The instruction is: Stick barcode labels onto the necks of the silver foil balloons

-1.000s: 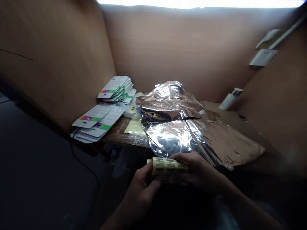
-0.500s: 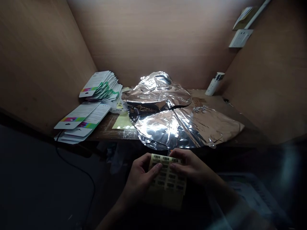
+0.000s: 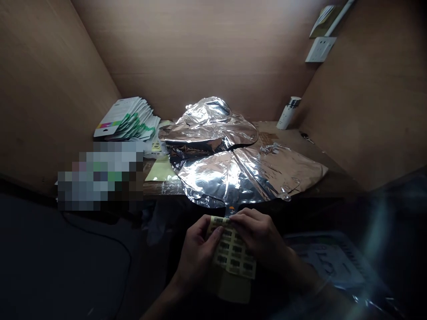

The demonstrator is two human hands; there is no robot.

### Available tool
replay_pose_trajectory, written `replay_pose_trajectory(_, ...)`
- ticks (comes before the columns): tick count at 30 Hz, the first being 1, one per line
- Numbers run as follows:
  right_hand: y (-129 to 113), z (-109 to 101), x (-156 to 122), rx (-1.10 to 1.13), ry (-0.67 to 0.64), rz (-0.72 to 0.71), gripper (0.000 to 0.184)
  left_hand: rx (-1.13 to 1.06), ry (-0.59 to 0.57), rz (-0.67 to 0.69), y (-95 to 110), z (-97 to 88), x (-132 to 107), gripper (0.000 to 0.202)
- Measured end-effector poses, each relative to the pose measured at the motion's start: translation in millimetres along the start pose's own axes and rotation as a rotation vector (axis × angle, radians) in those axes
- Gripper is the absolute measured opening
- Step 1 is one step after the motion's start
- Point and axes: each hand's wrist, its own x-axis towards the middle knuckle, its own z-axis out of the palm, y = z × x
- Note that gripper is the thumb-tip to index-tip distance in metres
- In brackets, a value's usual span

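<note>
My left hand (image 3: 198,246) grips a yellowish sheet of barcode stickers (image 3: 230,253), its thumb lying on the printed face. At the sheet's upper right, the fingers of my right hand (image 3: 255,229) are pinched together over the top row. Whether a single sticker is between those fingertips is hidden. Just beyond both hands, crumpled silver foil balloons (image 3: 220,173) lie flat on the shelf. From the front balloon a tab with an orange mark (image 3: 231,210) hangs over the shelf edge, close to my right fingertips.
Fanned white packaging cards (image 3: 128,118) stand at the left, with a pixelated patch in front. Yellow paper (image 3: 162,169) lies beside the foil. A white bottle (image 3: 288,113) and keys (image 3: 307,138) sit at the right. A dark cable (image 3: 100,235) hangs at lower left.
My right hand has shifted left along the sheet's top edge, and its fingers have closed there. The view has swung slightly right, and the tab below the balloon shows more plainly.
</note>
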Motion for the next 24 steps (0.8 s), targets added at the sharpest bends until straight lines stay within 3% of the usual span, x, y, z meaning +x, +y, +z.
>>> replay_pose_trajectory(2,0.3,2.0,-2.3,-0.011,0.026,-0.023,0.023,-0.035,-0.001,-0.020,-1.5,1.4,0.4,0.023)
replay_pose_trajectory(4,-0.4,1.3,-3.2,0.072,0.022,0.043,0.021,-0.075,-0.016,-0.051,-2.6,2.1,1.6,0.024)
replay_pose_trajectory(8,-1.3,-11.1,-3.1,0.420,-0.102,0.386,0.025,-0.004,-0.085,-0.049,0.9,-2.0,5.2,0.029)
replay_pose_trajectory(10,-1.6,-20.3,-4.4,0.580,-0.025,0.515,0.035,0.180,0.039,0.116,4.8,-7.4,3.9,0.026)
replay_pose_trajectory(13,-5.6,-27.1,-10.8,0.725,0.288,0.543,0.050,0.437,0.390,0.453,6.8,-15.0,-7.3,0.023)
replay_pose_trajectory(15,-11.9,-21.1,-17.3,0.817,0.420,0.497,0.061,0.438,0.436,0.538,1.9,-15.3,-19.5,0.032)
replay_pose_trajectory(18,-26.3,2.7,-25.8,0.976,0.491,0.483,0.066,0.393,0.213,0.468,-14.6,-5.7,-35.1,0.080)
replay_pose_trajectory(20,-36.3,19.2,-28.1,1.069,0.454,0.546,0.063,0.440,0.220,0.433,-25.7,2.9,-39.6,0.102)
replay_pose_trajectory(22,-42.5,27.4,-27.7,1.112,0.372,0.596,0.064,0.441,0.316,0.417,-29.7,7.2,-39.6,0.093)
replay_pose_trajectory(24,-42.3,24.6,-26.0,1.080,0.328,0.588,0.075,0.334,0.292,0.320,-22.1,3.8,-37.6,0.077)
